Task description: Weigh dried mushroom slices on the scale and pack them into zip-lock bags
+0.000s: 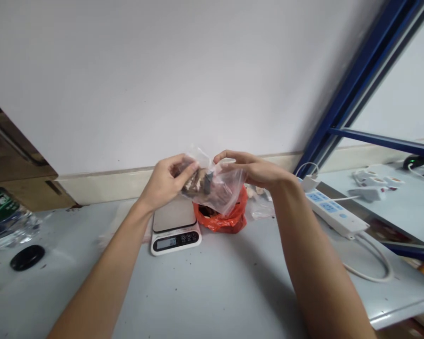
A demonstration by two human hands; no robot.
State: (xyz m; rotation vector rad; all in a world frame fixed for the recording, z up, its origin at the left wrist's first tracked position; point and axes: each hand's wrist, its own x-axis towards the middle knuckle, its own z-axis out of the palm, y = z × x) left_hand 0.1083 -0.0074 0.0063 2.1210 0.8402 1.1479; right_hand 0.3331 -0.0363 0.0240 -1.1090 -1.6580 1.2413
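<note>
Left hand (169,179) pinches a clear plastic bag (222,194) by its left side, thumb pressed flat on the film, fingers behind. Right hand (256,170) is at the bag's upper right, fingers bent and spread a little at the loose film; can't tell if it grips. Bag is thin, shiny, wrinkled, raised in front of the wall (162,75), over the back of the worktop (205,292). Brown, rough, irregular dried-looking bits (194,182) bunched in its left part, plus one dark grey chunk.

Below it, red plastic bag (224,226), glossy, crumpled, mouth gaping, dark stuff inside, too shaded to name. Just left of it, white kitchen scale (176,240): flat squarish plate, rounded corners, black button strip, small grey display. Thin translucent film lies left of the scale.

Right of the red bag, another clear bag (263,207) with pale bits, half hidden by the right arm. Farther right, white plastic power strip (334,212), blue socket faces. Far left, smooth black oval disc (27,257) and clear ribbed bottle (7,230), green label
</note>
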